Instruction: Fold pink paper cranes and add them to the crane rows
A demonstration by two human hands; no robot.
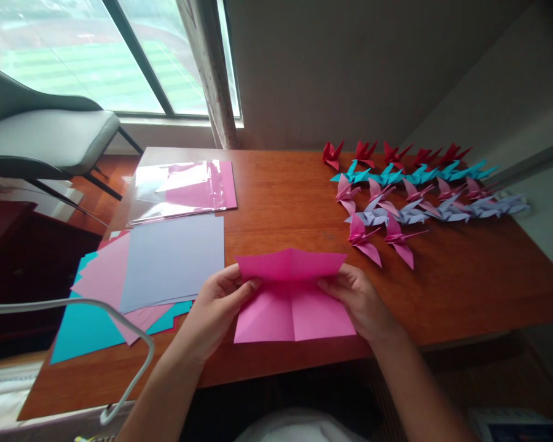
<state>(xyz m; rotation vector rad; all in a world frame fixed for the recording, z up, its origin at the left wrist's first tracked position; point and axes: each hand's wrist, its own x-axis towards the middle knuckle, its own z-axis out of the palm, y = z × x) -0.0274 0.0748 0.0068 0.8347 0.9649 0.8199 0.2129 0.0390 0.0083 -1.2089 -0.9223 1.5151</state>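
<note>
A bright pink sheet of origami paper (295,313) is held up between my two hands over the table's front edge. Crease lines cross it, and its far part bends up along a crosswise fold. My left hand (223,301) pinches its left side, thumb on top and fingers behind. On the right side, my right hand (357,298) grips it the same way. Beyond the right hand stand two pink paper cranes (362,239), the closest of the folded birds.
Rows of red, turquoise (389,176), light pink and lavender paper cranes (410,213) fill the back right. Lavender sheets (175,261) lie over pink and turquoise sheets (85,334) at left, below a clear packet (179,190). A white cable (150,353) curves at front left; a chair (50,138) stands beyond.
</note>
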